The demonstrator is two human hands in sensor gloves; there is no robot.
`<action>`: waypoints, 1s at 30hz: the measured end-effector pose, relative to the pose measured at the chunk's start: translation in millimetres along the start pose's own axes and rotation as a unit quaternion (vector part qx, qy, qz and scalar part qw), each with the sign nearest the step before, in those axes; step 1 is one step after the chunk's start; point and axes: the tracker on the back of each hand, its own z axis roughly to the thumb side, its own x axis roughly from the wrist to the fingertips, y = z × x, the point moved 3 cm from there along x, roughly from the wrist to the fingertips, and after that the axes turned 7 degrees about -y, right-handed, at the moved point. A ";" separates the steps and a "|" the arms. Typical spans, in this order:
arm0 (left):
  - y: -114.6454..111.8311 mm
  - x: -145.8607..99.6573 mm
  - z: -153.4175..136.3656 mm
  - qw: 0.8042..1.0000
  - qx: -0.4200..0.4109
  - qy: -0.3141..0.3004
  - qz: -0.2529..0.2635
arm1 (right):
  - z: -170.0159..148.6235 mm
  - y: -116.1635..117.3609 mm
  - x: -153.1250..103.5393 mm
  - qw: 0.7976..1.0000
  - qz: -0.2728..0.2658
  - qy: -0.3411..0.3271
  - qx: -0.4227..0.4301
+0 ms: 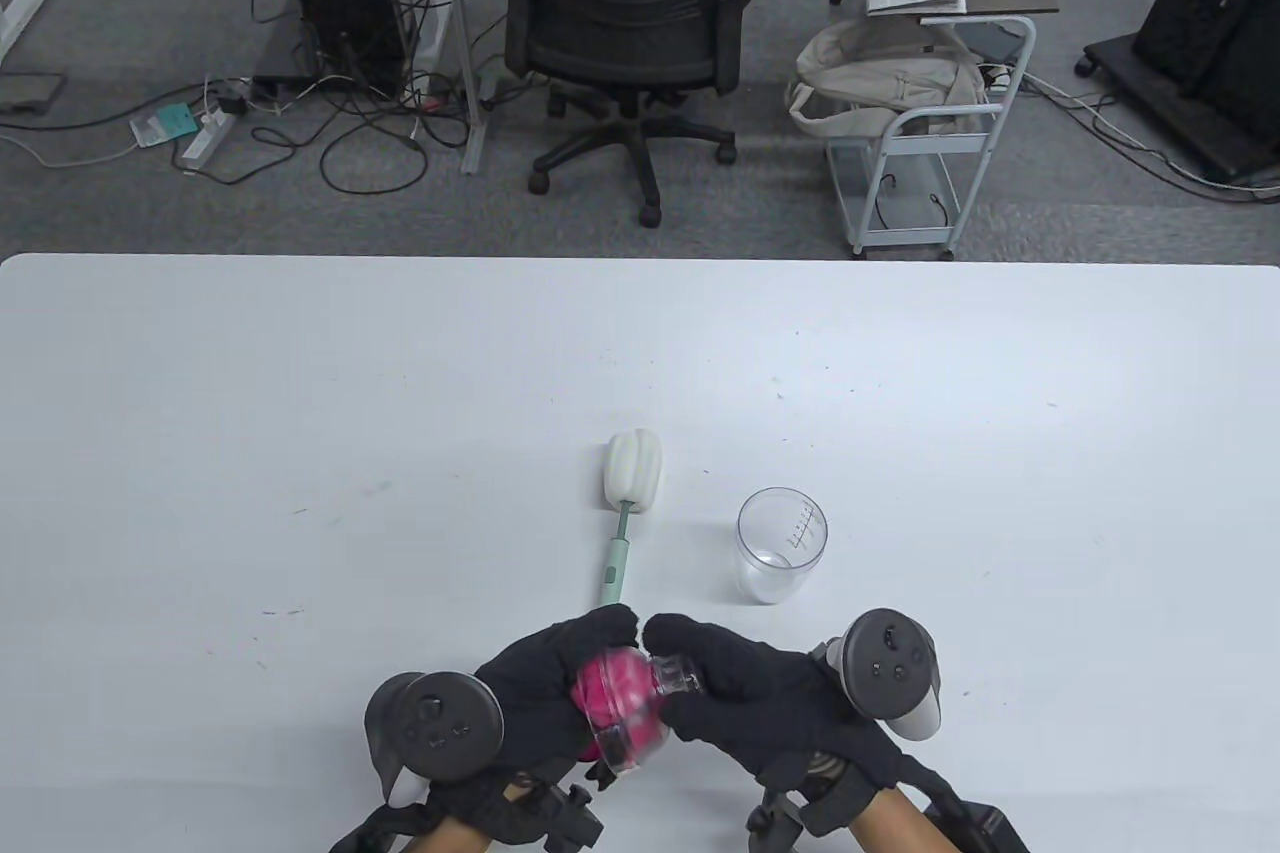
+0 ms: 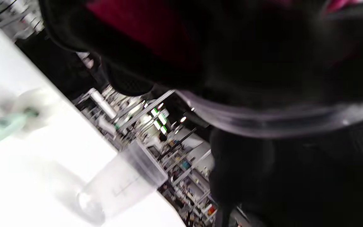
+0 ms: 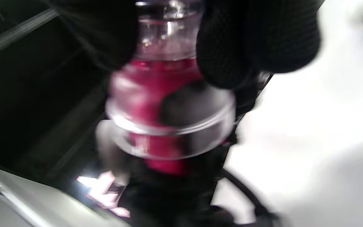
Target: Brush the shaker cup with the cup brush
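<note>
The clear shaker cup (image 1: pixel 782 545) stands upright and open on the white table (image 1: pixel 300 443); it also shows blurred in the left wrist view (image 2: pixel 121 186). The cup brush (image 1: pixel 630 493), with a white sponge head and green handle, lies to the cup's left. Both hands hold a pink and clear shaker lid (image 1: pixel 625 698) above the table's near edge. My left hand (image 1: pixel 560 683) grips its pink body. My right hand (image 1: pixel 690 678) grips its clear cap end, seen close in the right wrist view (image 3: pixel 165 104) under my fingers (image 3: pixel 250 47).
Beyond the table's far edge are an office chair (image 1: pixel 630 23), a small cart (image 1: pixel 930 143) with a bag, and cables on the floor. The brush handle's end lies just beyond my left fingers.
</note>
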 end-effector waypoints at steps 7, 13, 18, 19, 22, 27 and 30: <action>-10.0 3.4 -19.8 0.986 -0.146 0.053 -0.055 | 8.1 0.9 0.5 0.999 0.014 -0.025 -0.023; 1.2 0.6 -6.4 0.999 -0.044 0.005 0.007 | -0.9 -8.7 -2.9 0.988 -0.068 0.022 -0.134; -6.0 -0.1 -11.1 0.997 -0.059 0.031 -0.031 | -4.5 0.1 -0.7 1.000 -0.007 0.016 -0.003; -7.6 -0.3 -13.0 0.995 -0.081 0.042 -0.043 | -4.2 1.2 -0.6 1.000 0.015 0.008 0.005; -16.5 -0.4 -18.5 0.984 -0.142 0.071 -0.085 | 1.8 1.7 -0.4 1.000 0.012 -0.012 0.007; -14.5 1.1 -13.3 0.983 -0.163 0.057 -0.058 | 3.9 -1.7 -2.3 1.000 0.008 -0.024 0.008; -6.8 -0.2 -2.9 0.997 -0.074 0.025 -0.015 | -0.7 -4.7 -4.1 1.000 -0.022 -0.003 0.006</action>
